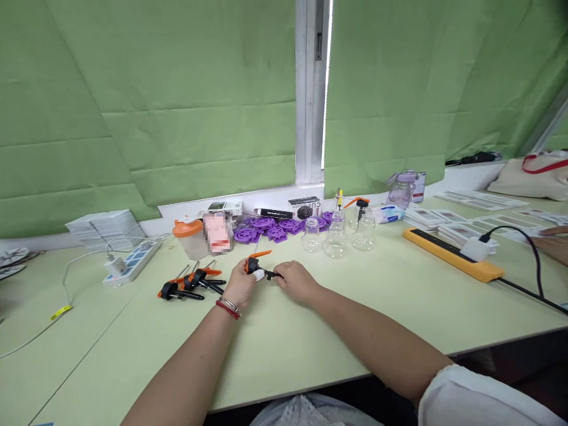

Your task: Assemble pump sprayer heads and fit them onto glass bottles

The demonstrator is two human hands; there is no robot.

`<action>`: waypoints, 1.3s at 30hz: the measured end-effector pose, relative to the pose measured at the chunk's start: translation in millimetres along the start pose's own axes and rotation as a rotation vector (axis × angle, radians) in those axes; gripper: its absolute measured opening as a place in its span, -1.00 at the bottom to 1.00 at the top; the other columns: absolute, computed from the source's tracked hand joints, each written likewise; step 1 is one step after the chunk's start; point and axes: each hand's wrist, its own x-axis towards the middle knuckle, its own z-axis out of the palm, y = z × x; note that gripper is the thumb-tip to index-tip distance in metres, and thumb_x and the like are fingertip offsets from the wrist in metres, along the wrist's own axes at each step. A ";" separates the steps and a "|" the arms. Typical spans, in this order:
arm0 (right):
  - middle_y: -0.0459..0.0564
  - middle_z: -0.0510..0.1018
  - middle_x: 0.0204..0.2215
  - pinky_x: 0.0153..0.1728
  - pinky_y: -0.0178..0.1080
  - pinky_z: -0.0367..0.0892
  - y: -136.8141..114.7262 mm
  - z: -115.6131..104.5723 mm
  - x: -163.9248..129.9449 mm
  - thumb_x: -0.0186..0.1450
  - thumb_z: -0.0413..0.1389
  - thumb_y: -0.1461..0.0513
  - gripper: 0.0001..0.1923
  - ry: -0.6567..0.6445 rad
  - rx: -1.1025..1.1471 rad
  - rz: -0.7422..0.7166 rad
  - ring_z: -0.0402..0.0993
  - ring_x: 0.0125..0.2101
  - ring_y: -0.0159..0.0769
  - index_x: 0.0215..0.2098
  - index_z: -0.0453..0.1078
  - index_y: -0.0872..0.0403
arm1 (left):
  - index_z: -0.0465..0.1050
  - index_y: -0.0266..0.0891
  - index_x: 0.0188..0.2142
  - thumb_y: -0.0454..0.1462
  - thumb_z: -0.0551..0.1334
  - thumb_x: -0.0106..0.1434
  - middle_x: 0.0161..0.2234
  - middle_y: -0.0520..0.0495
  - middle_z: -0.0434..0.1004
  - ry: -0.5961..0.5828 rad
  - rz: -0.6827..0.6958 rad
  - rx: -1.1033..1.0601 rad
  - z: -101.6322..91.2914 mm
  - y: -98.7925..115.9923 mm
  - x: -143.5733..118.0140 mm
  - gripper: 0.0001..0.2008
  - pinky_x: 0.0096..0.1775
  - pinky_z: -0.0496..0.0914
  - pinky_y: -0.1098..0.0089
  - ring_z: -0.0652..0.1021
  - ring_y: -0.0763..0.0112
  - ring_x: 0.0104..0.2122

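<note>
Spreading wide, the pale table point(328, 343) lies under the left hand point(240, 285) and right hand point(294, 280), left fingers closed round an orange-and-black bottle top point(252, 264), right fingers pinching its black tube point(270, 275). A crooked pull could bend or slip that tube, whose far end the right hand hides; finer detail is too small to read.

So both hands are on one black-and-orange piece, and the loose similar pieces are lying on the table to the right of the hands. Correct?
One fix: the left hand and right hand are on one black-and-orange piece, but the loose similar pieces lie on the table to the left of the hands, as the head view shows.
</note>
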 end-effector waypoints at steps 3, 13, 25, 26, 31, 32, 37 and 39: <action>0.02 0.55 -0.37 -0.24 -0.27 0.13 0.6 4.3 -0.7 0.28 0.01 0.32 -0.85 0.018 0.025 -0.008 0.42 -0.31 -0.28 -0.34 0.42 0.13 | 0.34 -0.29 -0.37 -0.39 0.33 -0.21 -0.44 0.07 0.35 0.019 -0.012 0.000 2.0 -0.4 -1.1 -0.66 -0.27 0.36 0.37 0.41 0.50 -0.41; 0.03 0.53 -0.32 -0.19 -0.25 0.12 5.2 8.1 -2.9 0.28 -0.03 0.40 -0.66 0.058 0.035 -0.122 0.40 -0.27 -0.27 -0.02 0.38 0.07 | 0.31 -0.28 -0.36 -0.44 0.36 -0.23 -0.48 0.11 0.36 0.032 -0.115 -0.146 7.5 -2.0 -3.1 -0.61 -0.24 0.40 0.36 0.44 0.51 -0.42; 0.02 0.50 -0.36 -0.24 -0.27 0.16 3.1 11.0 -2.9 0.27 -0.03 0.37 -0.70 0.069 0.136 -0.093 0.37 -0.32 -0.29 -0.08 0.40 0.09 | 0.32 -0.27 -0.32 -0.33 0.38 -0.18 -0.42 0.03 0.38 -0.025 -0.082 0.042 4.1 1.4 -4.8 -0.61 -0.16 0.35 0.27 0.47 0.38 -0.33; 0.02 0.50 -0.36 -0.24 -0.27 0.17 3.4 11.5 -2.9 0.27 -0.04 0.37 -0.70 0.077 0.177 -0.092 0.37 -0.32 -0.29 -0.09 0.41 0.09 | 0.31 -0.27 -0.28 -0.31 0.37 -0.15 -0.36 -0.02 0.40 -0.028 -0.054 0.101 2.9 2.2 -4.8 -0.60 -0.11 0.33 0.25 0.47 0.32 -0.26; -0.04 0.49 -0.37 -0.31 -0.32 0.19 2.3 13.6 -3.3 0.28 -0.06 0.33 -0.72 0.109 0.515 -0.056 0.34 -0.38 -0.35 -0.13 0.42 0.08 | 0.06 -0.19 0.04 -0.29 0.32 -0.02 0.13 -0.28 0.15 0.012 0.186 0.264 -0.7 3.3 -2.9 -0.35 0.12 0.11 0.19 0.19 0.20 0.17; -0.07 0.47 -0.42 -0.36 -0.33 0.18 1.5 13.9 -3.3 0.28 -0.06 0.32 -0.73 0.095 0.595 -0.034 0.31 -0.43 -0.38 -0.14 0.42 0.08 | 0.03 -0.18 0.03 -0.29 0.30 0.01 0.17 -0.30 0.09 0.004 0.238 0.286 -0.7 2.9 -2.3 -0.36 0.13 0.09 0.19 0.16 0.22 0.19; -0.11 0.42 -0.49 -0.42 -0.35 0.19 -3.1 13.8 -2.5 0.24 -0.01 0.29 -0.74 0.029 0.962 0.118 0.25 -0.51 -0.44 -0.15 0.42 0.14 | 0.06 -0.16 -0.11 -0.33 0.27 0.04 0.16 -0.26 0.14 -0.029 0.414 0.303 1.3 1.2 -0.6 -0.53 0.08 0.17 0.20 0.29 0.29 0.11; -0.09 0.43 -0.48 -0.37 -0.33 0.21 -3.7 13.6 -2.1 0.22 0.03 0.26 -0.76 0.008 1.068 0.148 0.29 -0.47 -0.43 -0.18 0.43 0.15 | 0.12 -0.17 -0.13 -0.33 0.27 0.03 0.14 -0.24 0.18 -0.019 0.436 0.327 2.1 1.9 -1.1 -0.57 0.08 0.17 0.19 0.29 0.27 0.10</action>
